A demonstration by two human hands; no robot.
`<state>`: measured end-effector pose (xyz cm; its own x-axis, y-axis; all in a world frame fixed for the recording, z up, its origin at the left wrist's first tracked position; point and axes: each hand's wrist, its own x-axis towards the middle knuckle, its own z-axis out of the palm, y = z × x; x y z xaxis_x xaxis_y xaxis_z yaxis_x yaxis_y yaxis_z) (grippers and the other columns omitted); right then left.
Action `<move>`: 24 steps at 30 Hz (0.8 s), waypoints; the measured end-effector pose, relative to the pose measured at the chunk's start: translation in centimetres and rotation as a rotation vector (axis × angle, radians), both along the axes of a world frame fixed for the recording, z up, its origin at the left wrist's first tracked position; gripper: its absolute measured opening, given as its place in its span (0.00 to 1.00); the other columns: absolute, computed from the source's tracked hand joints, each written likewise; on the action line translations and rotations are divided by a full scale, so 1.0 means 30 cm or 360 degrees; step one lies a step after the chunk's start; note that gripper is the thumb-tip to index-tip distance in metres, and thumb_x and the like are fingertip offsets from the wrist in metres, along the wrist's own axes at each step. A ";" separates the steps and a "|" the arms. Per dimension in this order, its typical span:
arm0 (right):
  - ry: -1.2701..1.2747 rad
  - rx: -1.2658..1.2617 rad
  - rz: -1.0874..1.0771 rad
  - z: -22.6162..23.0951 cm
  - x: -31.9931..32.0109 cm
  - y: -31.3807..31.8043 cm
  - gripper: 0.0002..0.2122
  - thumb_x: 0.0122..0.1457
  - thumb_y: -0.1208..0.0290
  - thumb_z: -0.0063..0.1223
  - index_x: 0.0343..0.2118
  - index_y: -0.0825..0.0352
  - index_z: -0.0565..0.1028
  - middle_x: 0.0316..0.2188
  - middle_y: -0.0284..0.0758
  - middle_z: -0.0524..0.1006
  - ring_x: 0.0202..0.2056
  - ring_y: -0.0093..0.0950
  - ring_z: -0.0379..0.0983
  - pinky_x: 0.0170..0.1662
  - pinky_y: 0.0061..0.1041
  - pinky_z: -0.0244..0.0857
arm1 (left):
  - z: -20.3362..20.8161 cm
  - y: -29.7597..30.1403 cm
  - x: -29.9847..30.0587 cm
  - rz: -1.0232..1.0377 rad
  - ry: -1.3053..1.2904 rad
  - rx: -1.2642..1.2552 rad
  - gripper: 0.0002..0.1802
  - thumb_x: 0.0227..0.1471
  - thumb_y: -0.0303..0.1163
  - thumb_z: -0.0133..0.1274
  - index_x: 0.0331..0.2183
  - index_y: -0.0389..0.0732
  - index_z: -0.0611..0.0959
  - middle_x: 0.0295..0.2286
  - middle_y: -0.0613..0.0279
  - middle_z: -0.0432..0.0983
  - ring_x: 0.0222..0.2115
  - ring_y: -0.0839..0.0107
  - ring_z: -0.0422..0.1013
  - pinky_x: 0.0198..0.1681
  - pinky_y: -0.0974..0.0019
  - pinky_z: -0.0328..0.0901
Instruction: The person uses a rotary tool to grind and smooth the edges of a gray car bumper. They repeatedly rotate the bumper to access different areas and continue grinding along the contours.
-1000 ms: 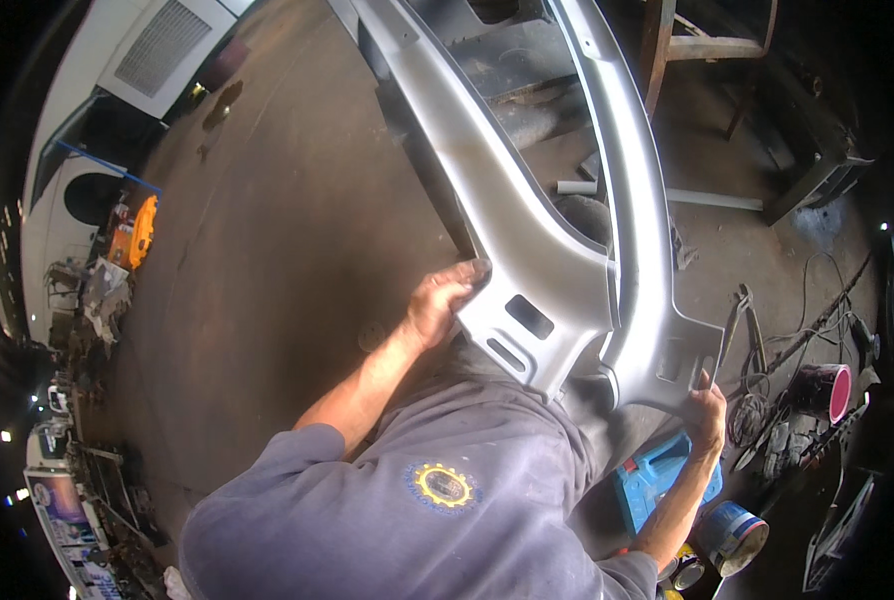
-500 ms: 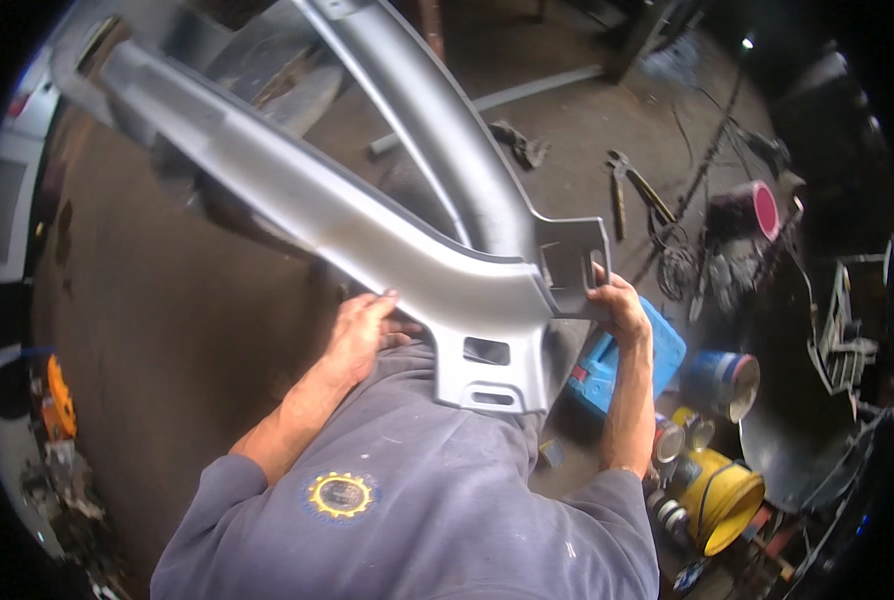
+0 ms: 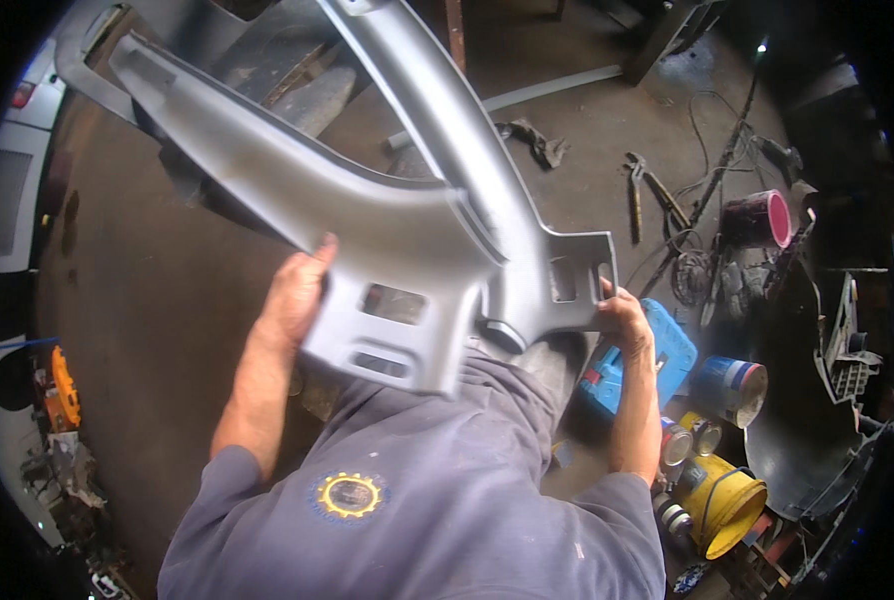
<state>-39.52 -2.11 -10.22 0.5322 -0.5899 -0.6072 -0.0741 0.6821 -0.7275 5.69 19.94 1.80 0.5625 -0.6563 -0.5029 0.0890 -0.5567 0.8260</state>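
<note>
Two long, curved silver panels cross in front of my lap, each with a slotted flat end. My left hand (image 3: 295,295) grips the outer edge of the left panel (image 3: 367,235), its thumb on the upper face and the other fingers hidden beneath. That panel's slotted end lies over my thighs, and its curved part overlaps the right panel (image 3: 467,150). At the right panel's slotted end, my right hand (image 3: 625,318) is closed around the edge by a slot. Both panels run away from me toward the upper left.
To the right stand a blue case (image 3: 657,360), a blue-and-white can (image 3: 732,385), a yellow bucket (image 3: 722,505) and a pink-lined bucket (image 3: 767,220). Pliers (image 3: 652,190) and a grey bar (image 3: 557,92) lie on the floor ahead. An orange part (image 3: 64,388) is at the far left.
My left hand has moved left and forward, now gripping the left panel. That panel's slotted end has swung left, uncovering more of the right panel. My right hand keeps its hold.
</note>
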 end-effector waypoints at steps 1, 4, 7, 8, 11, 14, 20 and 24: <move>-0.0004 -0.0015 -0.0069 -0.014 0.006 0.011 0.39 0.45 0.67 0.58 0.64 0.73 0.64 0.49 0.42 0.77 0.46 0.32 0.76 0.51 0.32 0.71 | -0.039 0.002 -0.029 0.0059 0.0315 -0.0160 0.29 0.66 0.51 0.48 0.46 0.29 0.80 0.42 0.53 0.80 0.40 0.65 0.76 0.46 0.63 0.70; -0.0429 0.0159 -0.0120 -0.048 0.038 0.029 0.43 0.43 0.59 0.60 0.66 0.69 0.62 0.53 0.43 0.74 0.50 0.35 0.75 0.54 0.35 0.69 | -0.128 -0.024 -0.088 0.0054 0.0793 -0.0278 0.30 0.68 0.49 0.44 0.52 0.28 0.74 0.43 0.47 0.79 0.39 0.60 0.78 0.44 0.58 0.74; -0.0592 0.0153 -0.0111 -0.118 0.011 0.031 0.43 0.46 0.52 0.59 0.66 0.66 0.62 0.56 0.43 0.73 0.53 0.39 0.73 0.56 0.39 0.68 | -0.115 -0.049 -0.119 0.0213 0.0829 -0.0290 0.35 0.66 0.55 0.41 0.50 0.27 0.74 0.40 0.47 0.79 0.32 0.60 0.79 0.35 0.59 0.76; -0.0616 0.0169 -0.0165 -0.145 0.000 0.035 0.44 0.47 0.49 0.59 0.67 0.65 0.61 0.57 0.42 0.72 0.53 0.40 0.73 0.57 0.39 0.68 | -0.116 -0.044 -0.116 0.0191 0.0880 -0.0280 0.36 0.67 0.56 0.39 0.52 0.28 0.74 0.40 0.47 0.78 0.32 0.60 0.79 0.36 0.59 0.76; -0.0661 0.0160 -0.0280 -0.164 0.017 0.039 0.44 0.50 0.42 0.57 0.67 0.64 0.61 0.57 0.42 0.72 0.53 0.40 0.73 0.56 0.39 0.68 | -0.108 -0.045 -0.126 0.0175 0.0983 -0.0324 0.39 0.66 0.59 0.37 0.53 0.30 0.73 0.40 0.47 0.78 0.32 0.61 0.78 0.38 0.58 0.76; -0.0591 0.0096 -0.0310 -0.078 0.102 0.053 0.42 0.54 0.39 0.53 0.65 0.67 0.63 0.56 0.41 0.73 0.52 0.37 0.74 0.54 0.38 0.69 | -0.093 -0.049 -0.136 0.0265 0.1012 -0.0252 0.41 0.64 0.63 0.36 0.54 0.31 0.73 0.41 0.47 0.77 0.31 0.61 0.78 0.37 0.58 0.76; 0.0497 -0.0782 -0.0791 -0.148 -0.064 0.011 0.17 0.63 0.61 0.57 0.48 0.68 0.79 0.38 0.33 0.80 0.37 0.23 0.75 0.42 0.24 0.69 | -0.051 -0.058 -0.165 0.0240 0.0546 0.0111 0.43 0.62 0.68 0.38 0.40 0.31 0.80 0.24 0.55 0.78 0.25 0.63 0.78 0.32 0.61 0.75; 0.0776 -0.1518 -0.1017 0.103 0.038 0.097 0.03 0.60 0.77 0.59 0.36 0.68 0.77 0.27 0.26 0.76 0.29 0.15 0.69 0.31 0.16 0.63 | -0.258 -0.007 -0.136 0.0060 -0.0213 0.0083 0.44 0.60 0.71 0.39 0.18 0.36 0.75 0.11 0.68 0.67 0.17 0.72 0.71 0.24 0.64 0.68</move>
